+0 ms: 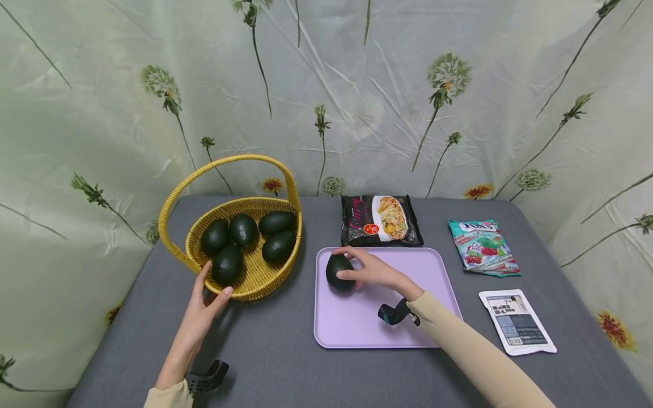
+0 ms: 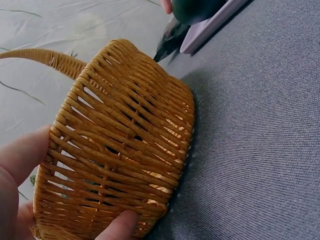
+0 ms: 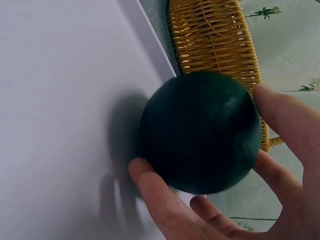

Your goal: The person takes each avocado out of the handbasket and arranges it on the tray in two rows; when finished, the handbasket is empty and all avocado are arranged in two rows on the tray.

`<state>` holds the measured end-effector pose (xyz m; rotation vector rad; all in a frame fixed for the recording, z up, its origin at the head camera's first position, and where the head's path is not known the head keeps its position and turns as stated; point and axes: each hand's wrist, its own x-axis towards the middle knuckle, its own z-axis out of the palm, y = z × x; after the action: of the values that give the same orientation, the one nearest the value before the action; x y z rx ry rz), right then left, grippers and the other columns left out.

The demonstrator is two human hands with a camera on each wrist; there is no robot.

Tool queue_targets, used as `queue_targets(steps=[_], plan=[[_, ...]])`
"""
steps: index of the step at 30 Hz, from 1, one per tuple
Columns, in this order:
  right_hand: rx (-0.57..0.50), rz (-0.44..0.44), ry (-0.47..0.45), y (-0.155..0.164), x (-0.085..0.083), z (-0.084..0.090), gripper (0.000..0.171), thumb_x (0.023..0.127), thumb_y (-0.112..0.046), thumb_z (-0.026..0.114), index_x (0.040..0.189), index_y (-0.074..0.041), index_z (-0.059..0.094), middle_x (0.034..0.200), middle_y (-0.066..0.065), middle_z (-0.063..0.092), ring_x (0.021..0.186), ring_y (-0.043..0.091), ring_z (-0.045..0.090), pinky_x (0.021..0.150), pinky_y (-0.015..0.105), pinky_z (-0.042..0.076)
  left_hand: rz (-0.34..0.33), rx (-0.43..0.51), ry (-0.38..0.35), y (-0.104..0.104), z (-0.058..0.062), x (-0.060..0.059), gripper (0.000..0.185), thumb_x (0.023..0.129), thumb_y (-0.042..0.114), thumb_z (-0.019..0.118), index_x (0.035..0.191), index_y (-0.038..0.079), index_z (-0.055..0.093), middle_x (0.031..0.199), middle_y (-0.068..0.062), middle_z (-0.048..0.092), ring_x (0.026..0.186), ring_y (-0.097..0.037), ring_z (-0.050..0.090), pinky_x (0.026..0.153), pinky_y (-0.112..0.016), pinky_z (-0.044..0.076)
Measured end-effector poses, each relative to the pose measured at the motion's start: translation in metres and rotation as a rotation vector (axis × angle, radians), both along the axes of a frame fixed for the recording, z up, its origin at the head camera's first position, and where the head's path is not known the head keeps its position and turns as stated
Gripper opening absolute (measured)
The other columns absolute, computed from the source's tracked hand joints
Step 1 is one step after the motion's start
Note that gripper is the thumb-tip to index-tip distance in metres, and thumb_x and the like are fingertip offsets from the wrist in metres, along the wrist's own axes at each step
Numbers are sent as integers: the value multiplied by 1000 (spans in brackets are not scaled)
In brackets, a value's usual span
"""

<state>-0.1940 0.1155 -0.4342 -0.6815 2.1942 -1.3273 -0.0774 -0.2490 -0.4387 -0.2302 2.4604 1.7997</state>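
A dark green avocado (image 3: 200, 132) sits between the thumb and fingers of my right hand (image 1: 374, 269), low over the left part of a lilac tray (image 1: 377, 328). At the left, my left hand (image 1: 201, 317) holds the near rim of a yellow wicker basket (image 1: 267, 286). In the left wrist view, one digit reaches the rim while another fingertip (image 2: 122, 225) lies against the woven outer wall. Several more avocados (image 1: 227, 265) lie inside the basket, whose tall handle arches above them.
Behind the tray lies a black noodle packet (image 1: 382, 221). To its right are a teal candy bag (image 1: 484, 248) and a white pouch (image 1: 517, 322) with a dark label. Grey cloth (image 1: 275, 362) covers the table, and a floral curtain (image 1: 357, 113) hangs behind it.
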Motion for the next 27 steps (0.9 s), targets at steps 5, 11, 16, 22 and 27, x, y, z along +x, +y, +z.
queue_targets(steps=[5,11,16,22,27], plan=[[4,4,7,3,0,3,52,92,-24,66,139,-14,47,124,24,48,59,33,64,59,43,54,-1,6,2,0,0,0,80,101,26,51,154,23,-8,156,-18,-8,135,-47,22,100,-55,32],[15,4,-1,8,-4,11,49,93,-25,64,137,-10,48,120,25,53,64,34,66,62,44,54,-1,2,6,0,0,0,80,101,27,52,154,22,-8,156,-19,-8,135,-47,23,100,-52,34],[14,-20,-5,11,-11,21,45,94,-24,63,134,-6,51,112,22,58,70,39,66,63,49,54,1,-7,9,0,-1,0,80,100,27,52,154,22,-7,156,-18,-8,134,-47,24,98,-44,38],[-9,2,86,5,-22,33,38,96,-17,60,131,-5,53,105,17,62,83,36,64,68,49,53,3,1,10,-1,-2,0,80,101,26,52,154,24,-7,156,-17,-8,134,-47,24,99,-50,36],[-55,78,179,-17,-35,44,38,95,-12,59,132,-4,54,115,16,61,94,29,63,79,44,50,4,7,11,-1,-3,0,81,100,28,52,154,24,-7,156,-17,-8,134,-47,23,100,-54,33]])
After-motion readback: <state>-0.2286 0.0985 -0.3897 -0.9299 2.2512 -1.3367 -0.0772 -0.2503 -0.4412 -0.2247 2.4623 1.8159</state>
